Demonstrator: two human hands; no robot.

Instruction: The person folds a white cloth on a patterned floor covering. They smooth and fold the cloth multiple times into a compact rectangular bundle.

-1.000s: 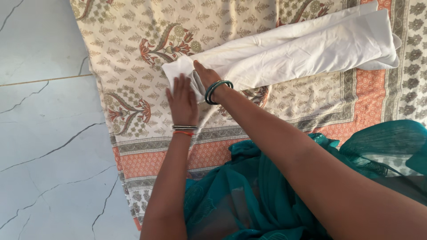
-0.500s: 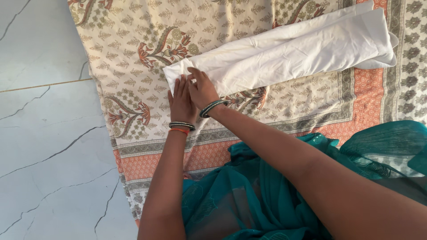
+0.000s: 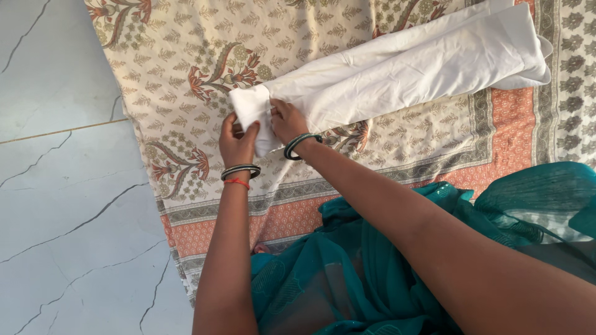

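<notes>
Your white cloth lies on the patterned sheet, already folded into a long narrow band; its near end is pinched in both grips, left hand and right hand closed on it; the crosswise folds look undone; no packages, labels or signs show.

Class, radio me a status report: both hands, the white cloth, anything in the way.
Left hand and right hand pinching the near end of the folded white cloth. Cloth lying on the patterned sheet. Nothing in the way.
</notes>
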